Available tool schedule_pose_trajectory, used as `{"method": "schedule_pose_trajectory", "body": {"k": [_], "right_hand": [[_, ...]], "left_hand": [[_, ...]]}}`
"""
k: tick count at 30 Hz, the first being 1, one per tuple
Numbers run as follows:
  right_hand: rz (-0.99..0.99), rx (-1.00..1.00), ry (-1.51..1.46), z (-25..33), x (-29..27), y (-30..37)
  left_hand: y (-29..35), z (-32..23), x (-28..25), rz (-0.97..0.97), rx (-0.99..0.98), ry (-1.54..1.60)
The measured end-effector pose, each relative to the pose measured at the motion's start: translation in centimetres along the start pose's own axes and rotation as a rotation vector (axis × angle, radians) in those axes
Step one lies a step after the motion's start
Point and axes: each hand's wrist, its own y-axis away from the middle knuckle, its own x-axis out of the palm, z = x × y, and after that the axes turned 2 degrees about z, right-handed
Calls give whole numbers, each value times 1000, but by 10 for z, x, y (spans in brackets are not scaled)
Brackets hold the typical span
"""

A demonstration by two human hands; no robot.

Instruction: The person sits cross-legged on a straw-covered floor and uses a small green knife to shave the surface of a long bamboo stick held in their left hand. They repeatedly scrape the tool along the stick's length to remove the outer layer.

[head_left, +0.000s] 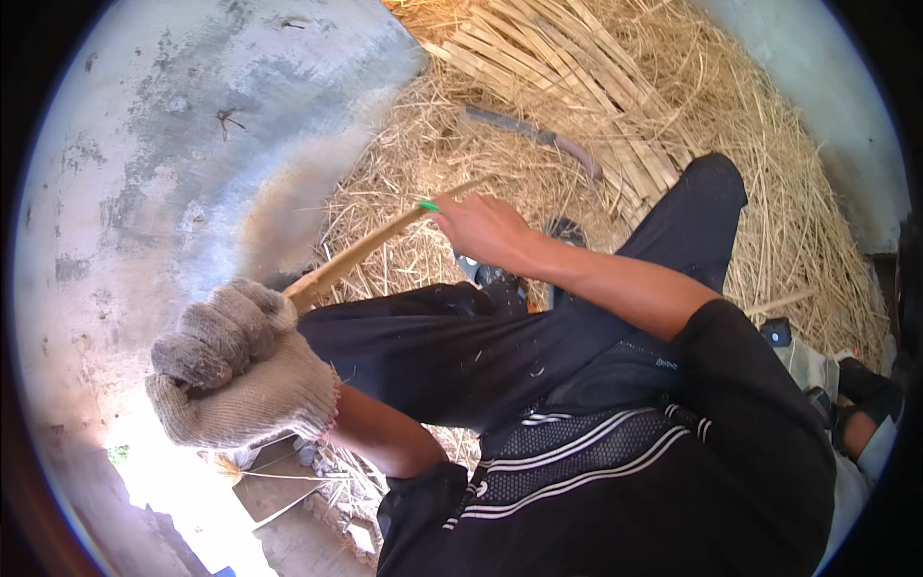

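Observation:
My left hand point(240, 370), in a grey knitted glove, is closed around the near end of a pale bamboo strip point(361, 252). The strip slants away from the glove, up and to the right, above my bent left leg. Toward its far end my bare right hand point(484, 231) is closed, fingers curled at the strip. By the thumb a small green end point(430, 206) of something sticks out; the rest of it is hidden in the hand. A thin tip of the strip shows past my knuckles.
Dry straw and shavings point(769, 192) cover the floor. A curved knife point(524, 130) with a brown handle lies beyond my right hand. Behind it is a pile of split bamboo strips point(586, 72). A stained grey wall point(192, 144) rises at the left. Another person's arm point(859, 428) shows at right.

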Motion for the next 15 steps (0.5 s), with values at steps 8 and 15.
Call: {"method": "schedule_pose_trajectory", "body": {"k": [8,15], "right_hand": [[172,278,311,-153,46,-5],[120,330,109,-68,5,-7]], "left_hand": [[-3,11,-10,183,99,72],[-7,9,-26,177,65,43]]}}
